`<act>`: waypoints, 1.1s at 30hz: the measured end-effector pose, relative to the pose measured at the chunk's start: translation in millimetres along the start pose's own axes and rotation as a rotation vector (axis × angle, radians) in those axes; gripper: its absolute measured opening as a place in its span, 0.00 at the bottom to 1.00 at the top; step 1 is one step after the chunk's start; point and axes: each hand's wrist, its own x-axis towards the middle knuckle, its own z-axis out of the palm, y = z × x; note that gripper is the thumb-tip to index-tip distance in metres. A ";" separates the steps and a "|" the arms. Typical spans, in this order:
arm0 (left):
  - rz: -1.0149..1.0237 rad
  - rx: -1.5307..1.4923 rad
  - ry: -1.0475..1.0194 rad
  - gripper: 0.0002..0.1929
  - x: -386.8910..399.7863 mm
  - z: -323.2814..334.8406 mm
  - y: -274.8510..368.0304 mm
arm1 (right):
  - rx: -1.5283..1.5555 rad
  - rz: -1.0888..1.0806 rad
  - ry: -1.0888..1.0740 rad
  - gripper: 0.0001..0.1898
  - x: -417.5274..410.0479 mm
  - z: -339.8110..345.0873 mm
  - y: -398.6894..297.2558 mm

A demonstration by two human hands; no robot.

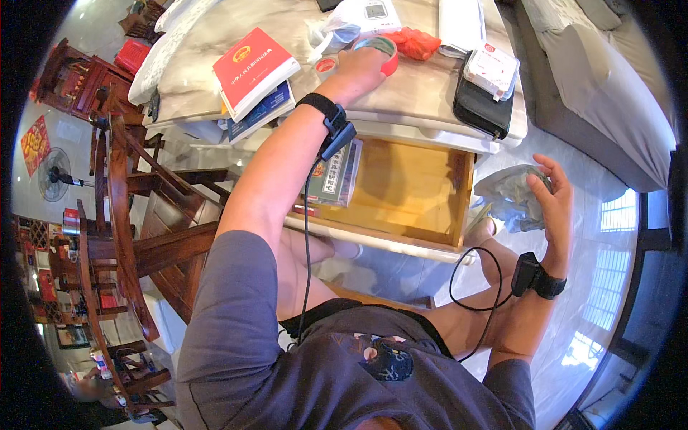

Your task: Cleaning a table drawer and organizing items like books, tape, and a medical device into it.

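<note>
My left hand (357, 75) reaches onto the marble-patterned table (188, 80) and grips a wide roll of tape (391, 64) with a red outer edge. Its fingertips are hidden behind the hand and roll. A smaller clear roll of tape (325, 65) lies just left of that hand, and a crumpled red plastic bag (416, 43) lies to the right of the wide roll. My right hand (557, 201) is held at the right, thumb and fingers apart, with nothing visible in it. A greyish plastic bag (508, 193) appears behind it; whether they touch is unclear.
Below the tabletop, a wooden drawer (408, 188) stands pulled out, with books (336, 172) inside. A red book (255, 70) tops a stack. At right lie a black zip case (484, 110) and a clear box (492, 72). Wooden chairs (177, 242) stand left. Cables (306, 242) run from both wrists.
</note>
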 end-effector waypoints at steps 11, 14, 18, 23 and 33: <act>0.102 -0.044 -0.016 0.19 2.3 -1.2 -6.6 | 0.021 0.046 0.011 0.21 -1.6 -1.5 2.1; 0.105 -0.051 0.019 0.19 2.8 1.5 -16.4 | 0.017 0.007 0.001 0.22 -0.5 0.5 1.2; 0.158 -0.064 0.042 0.17 1.2 1.4 -15.6 | 0.015 0.012 -0.006 0.21 -0.7 1.3 -0.7; 0.173 -0.048 0.092 0.15 -4.8 -3.5 -5.9 | 0.003 0.010 0.001 0.21 -0.8 0.3 0.8; 0.089 -0.241 0.103 0.21 -1.3 -11.0 -17.5 | -0.011 0.003 0.011 0.21 -0.1 1.7 0.5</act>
